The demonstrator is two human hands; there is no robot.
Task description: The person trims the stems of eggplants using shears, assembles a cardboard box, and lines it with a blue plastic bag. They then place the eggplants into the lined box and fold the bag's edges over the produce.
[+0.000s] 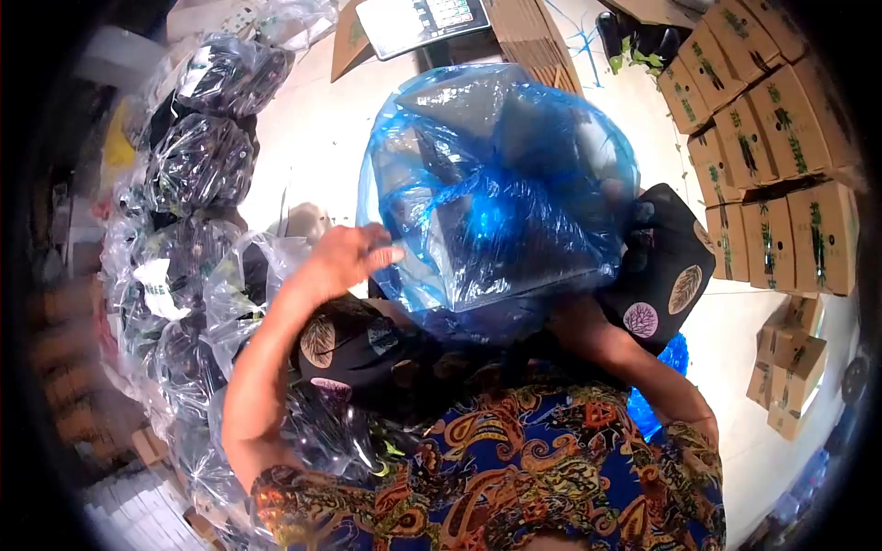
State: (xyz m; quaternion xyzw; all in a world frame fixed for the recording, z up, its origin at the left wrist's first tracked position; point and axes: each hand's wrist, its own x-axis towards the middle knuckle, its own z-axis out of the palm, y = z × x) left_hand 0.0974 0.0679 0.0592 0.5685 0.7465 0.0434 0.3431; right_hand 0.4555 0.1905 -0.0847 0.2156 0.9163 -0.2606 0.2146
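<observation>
Head view shows a blue plastic bag (501,220) at the frame's upper centre. The left hand (342,260), fingers loosely bent, is at its left edge; the right hand (582,325), mostly hidden, reaches under its lower edge. I cannot tell whether either grips it.

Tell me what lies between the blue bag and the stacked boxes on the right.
In the head view, pale floor shows between the blue bag and the stacked boxes; lower down, the person's dark, patterned clothing covers some of it.
</observation>
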